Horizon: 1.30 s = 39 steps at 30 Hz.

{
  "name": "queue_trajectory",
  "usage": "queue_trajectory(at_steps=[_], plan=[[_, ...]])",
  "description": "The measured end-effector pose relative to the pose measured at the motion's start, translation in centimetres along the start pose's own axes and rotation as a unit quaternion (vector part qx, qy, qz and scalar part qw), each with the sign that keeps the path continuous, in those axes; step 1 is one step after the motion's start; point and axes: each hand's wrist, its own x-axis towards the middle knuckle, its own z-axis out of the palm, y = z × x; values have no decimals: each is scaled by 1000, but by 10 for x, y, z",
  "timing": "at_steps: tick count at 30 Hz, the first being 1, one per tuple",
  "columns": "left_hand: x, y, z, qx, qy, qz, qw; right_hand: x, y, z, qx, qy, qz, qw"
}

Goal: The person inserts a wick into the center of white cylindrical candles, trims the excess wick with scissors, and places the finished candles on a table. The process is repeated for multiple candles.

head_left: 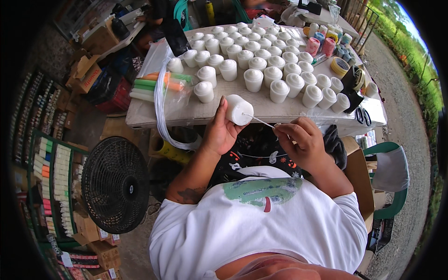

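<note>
My left hand [220, 133] grips a white wax candle [238, 112], tilted so that one flat end turns toward my right. From the middle of that end runs a thin white wick [259, 121]. The fingers of my right hand [302, 140] pinch the wick's far part. Just beyond my hands, many white candles [253, 80] of the same kind stand in rows on the table, each topped with a small raised tip. A bundle of long white wick cords [161, 100] hangs over the table's near edge, left of my left hand.
Green, orange and white sticks in plastic [158, 85] lie on the table [140, 119] at left. Scissors [363, 116], rolls of tape [339, 66] and coloured candles [328, 47] are at right. A black fan [115, 184] stands on my left, a green chair [396, 205] on my right.
</note>
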Motion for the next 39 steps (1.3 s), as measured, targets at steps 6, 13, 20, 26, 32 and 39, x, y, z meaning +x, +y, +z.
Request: queue_trajectory(at_steps=[6, 13, 20, 26, 32, 39], plan=[[-2, -5, 6, 33, 12, 46, 998, 0, -2, 4, -10, 0, -11, 1000], [-5, -1, 11, 21, 18, 76, 997, 2, -4, 2, 1, -19, 9, 1000], [23, 10, -12, 288, 17, 261, 921, -4, 1, -10, 72, 43, 133, 988], [65, 25, -28, 637, 20, 384, 668, -9, 11, -13, 62, 71, 160, 983], [49, 5, -14, 579, -27, 504, 640, -18, 16, -13, 42, 52, 110, 992], [32, 6, 0, 556, -21, 504, 661, -12, 12, -9, 36, 42, 56, 997]])
